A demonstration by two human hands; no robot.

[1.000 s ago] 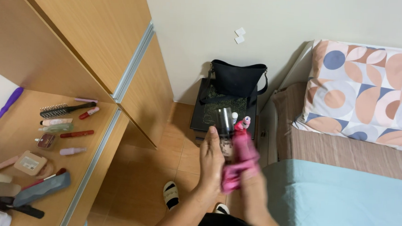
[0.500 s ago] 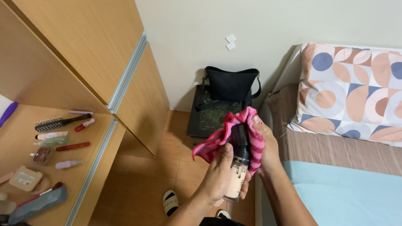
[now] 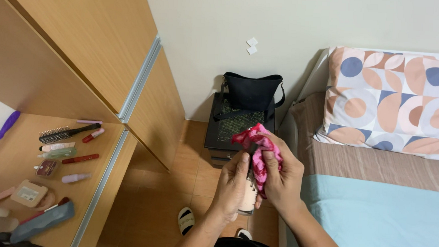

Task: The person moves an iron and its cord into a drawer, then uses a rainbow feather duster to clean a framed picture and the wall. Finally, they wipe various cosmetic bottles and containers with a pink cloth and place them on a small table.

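Observation:
My left hand [image 3: 232, 187] grips a small beige bottle [image 3: 248, 196] with a dark cap, held upright in front of me. My right hand [image 3: 282, 177] holds a pink-red cloth [image 3: 256, 140] bunched over the bottle's top, its fingers pressing the cloth against the cap. Both hands meet over the tiled floor between the wooden desk and the bed.
A wooden desk [image 3: 96, 182] at the left carries a black hairbrush [image 3: 66, 132], tubes, a compact and several other cosmetics. A black bag [image 3: 251, 92] sits on a dark box by the wall. A bed [image 3: 385, 217] with a patterned pillow [image 3: 401, 103] is at the right. A slipper [image 3: 186, 219] lies on the floor.
The cloth has shifted from draping over my left hand to bunching at the bottle's top under my right fingers. The view has barely moved.

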